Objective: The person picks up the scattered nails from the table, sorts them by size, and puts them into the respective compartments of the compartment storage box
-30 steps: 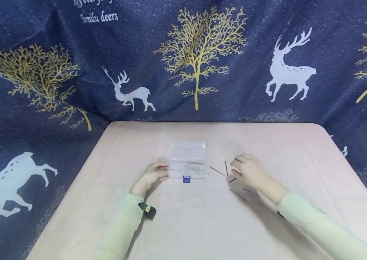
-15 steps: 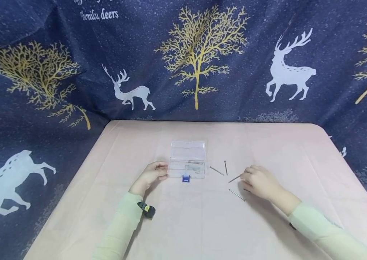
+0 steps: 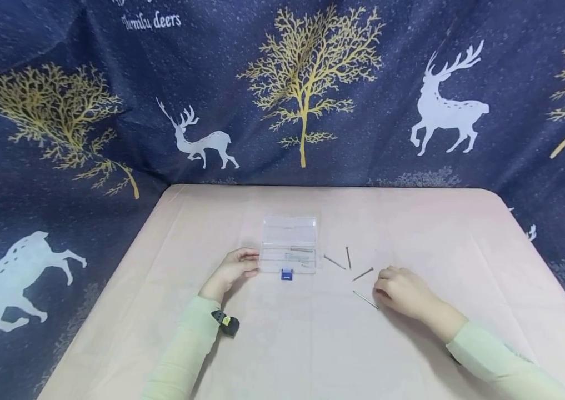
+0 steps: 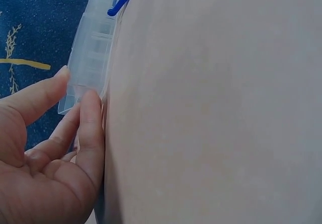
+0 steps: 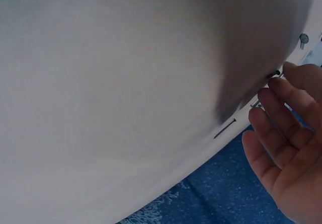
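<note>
My left hand (image 3: 232, 272) pinches the left end of a clear plastic box (image 4: 90, 53), thumb on one side and fingers on the other. The box's lid (image 3: 289, 230) is raised, its blue latch (image 3: 286, 274) faces me, and several nails (image 3: 302, 250) lie inside. To the right of the box, my right hand (image 3: 404, 291) is low over the table. In the right wrist view its thumb and index fingertip pinch a small dark nail (image 5: 274, 74), which the hand hides in the head view. Close by lie a slanted nail (image 3: 363, 274) and a long nail (image 3: 365, 300).
Two more nails, an upright-lying one (image 3: 348, 258) and a slanted one (image 3: 334, 262), lie between the box and my right hand. A pale pink cloth covers the table (image 3: 272, 339). Behind it hangs a dark blue curtain (image 3: 362, 139) with deer and trees.
My right hand has moved down and right, away from the slanted nail, which now shows whole. The small nail under that hand is covered in the head view. My left hand and the box stay put.
</note>
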### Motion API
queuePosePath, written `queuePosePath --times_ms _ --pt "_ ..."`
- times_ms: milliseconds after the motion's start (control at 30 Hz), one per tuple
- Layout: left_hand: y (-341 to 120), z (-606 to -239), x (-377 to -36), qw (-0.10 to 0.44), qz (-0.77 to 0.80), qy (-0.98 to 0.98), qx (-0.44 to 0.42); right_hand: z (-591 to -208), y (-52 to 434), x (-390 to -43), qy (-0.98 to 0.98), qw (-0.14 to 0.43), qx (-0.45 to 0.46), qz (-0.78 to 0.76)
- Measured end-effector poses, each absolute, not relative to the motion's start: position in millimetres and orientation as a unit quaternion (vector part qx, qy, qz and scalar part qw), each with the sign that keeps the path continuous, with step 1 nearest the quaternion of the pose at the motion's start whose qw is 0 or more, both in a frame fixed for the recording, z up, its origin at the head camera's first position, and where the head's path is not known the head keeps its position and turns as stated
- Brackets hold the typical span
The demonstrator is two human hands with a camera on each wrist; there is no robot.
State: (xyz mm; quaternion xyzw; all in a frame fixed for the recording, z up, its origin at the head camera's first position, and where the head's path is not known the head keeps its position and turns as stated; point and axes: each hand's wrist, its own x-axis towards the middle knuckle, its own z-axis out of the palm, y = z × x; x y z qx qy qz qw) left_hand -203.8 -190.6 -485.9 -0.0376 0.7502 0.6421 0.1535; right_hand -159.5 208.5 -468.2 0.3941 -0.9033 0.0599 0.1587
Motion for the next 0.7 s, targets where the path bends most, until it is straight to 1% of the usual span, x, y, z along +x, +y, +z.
queuePosePath --times_ms 267,467,700 --pt "-189.1 -485.1 -203.6 0.152 0.638 0.753 -0.046 -470.9 202.6 -152.7 -0.901 0.192 0.387 0.029" --pt "-186.9 -484.8 -203.4 0.152 0.639 0.753 -0.043 -471.7 200.1 -149.5 -0.906 0.189 0.379 -0.012" --pt "-188.5 -485.4 -203.2 0.147 0.644 0.75 -0.036 -478.5 199.0 -156.5 -0.9 0.198 0.388 -0.038"
